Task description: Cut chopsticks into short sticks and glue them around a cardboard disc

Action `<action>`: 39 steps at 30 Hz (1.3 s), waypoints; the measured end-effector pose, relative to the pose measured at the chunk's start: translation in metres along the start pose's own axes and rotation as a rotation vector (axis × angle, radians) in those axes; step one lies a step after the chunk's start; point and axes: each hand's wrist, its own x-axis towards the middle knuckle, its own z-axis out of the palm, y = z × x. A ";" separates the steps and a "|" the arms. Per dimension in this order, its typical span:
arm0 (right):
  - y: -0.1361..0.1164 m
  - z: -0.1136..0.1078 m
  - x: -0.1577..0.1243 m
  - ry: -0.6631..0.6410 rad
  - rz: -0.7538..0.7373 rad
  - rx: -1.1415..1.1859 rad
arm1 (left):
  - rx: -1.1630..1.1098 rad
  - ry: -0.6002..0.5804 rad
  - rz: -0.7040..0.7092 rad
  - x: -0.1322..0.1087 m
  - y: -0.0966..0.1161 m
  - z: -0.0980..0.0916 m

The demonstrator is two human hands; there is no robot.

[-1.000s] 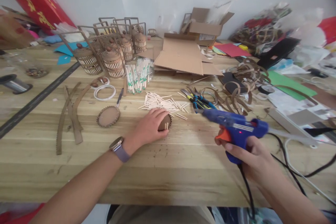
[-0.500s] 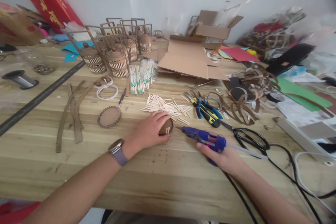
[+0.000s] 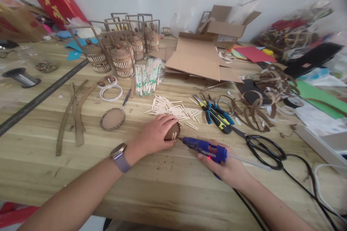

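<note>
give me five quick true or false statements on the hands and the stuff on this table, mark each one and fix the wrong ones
1. The right hand grips a blue glue gun. True.
2. The left hand holds a round brown piece. True.
3. The blue glue gun points away from the round brown piece. False: its tip points toward it.
4. Black-handled scissors lie to the right of the loose sticks. True.
5. The left wrist is bare. False: a watch is on it.
</note>
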 end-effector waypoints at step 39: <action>0.000 0.008 -0.001 0.011 -0.019 -0.079 | -0.018 0.005 -0.002 0.000 0.000 0.001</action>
